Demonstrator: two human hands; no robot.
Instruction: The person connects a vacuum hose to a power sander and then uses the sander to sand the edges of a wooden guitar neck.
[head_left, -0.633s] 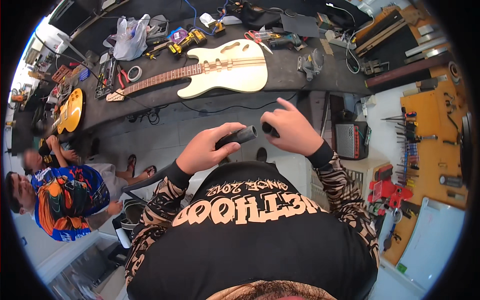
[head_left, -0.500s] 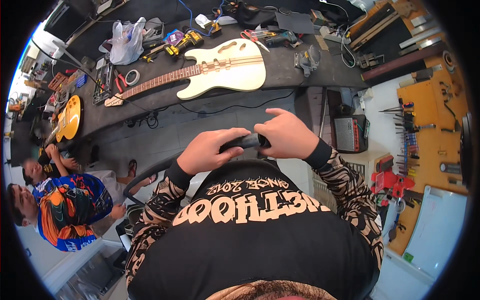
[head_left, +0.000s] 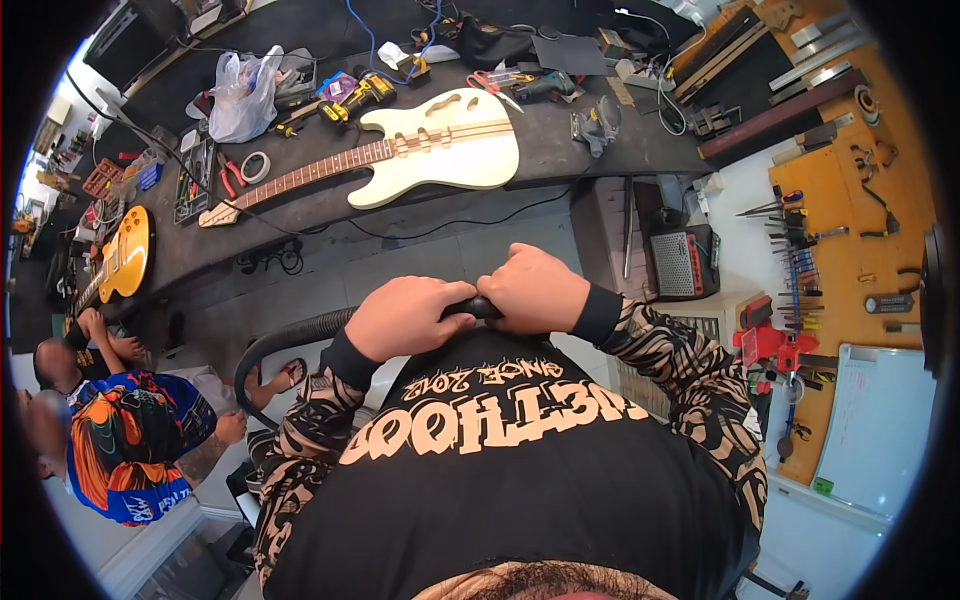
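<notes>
My left hand point(head_left: 405, 315) and my right hand point(head_left: 530, 290) are close together in front of my black shirt, both closed around a black tube point(head_left: 470, 308), whose middle shows between them. From my left hand a black ribbed hose point(head_left: 305, 328) curves off to the left and down behind my forearm. Where the tube's parts meet is hidden by my fingers. Beyond my hands, on the dark workbench point(head_left: 610, 150), lies a pale unfinished guitar point(head_left: 470, 150) with a long wooden neck.
Two seated people point(head_left: 130, 440) are at lower left, near a gold guitar point(head_left: 125, 255). The bench holds a drill point(head_left: 355, 100), plastic bag point(head_left: 240, 95), pliers and cables. An amplifier point(head_left: 678, 262), red vise point(head_left: 760, 340), tool board point(head_left: 840, 240) and whiteboard point(head_left: 860, 430) are at right.
The two black pieces, earlier apart, have come together as my hands met. Both hands have moved down toward my body, and my right index finger, earlier stretched out, has curled in.
</notes>
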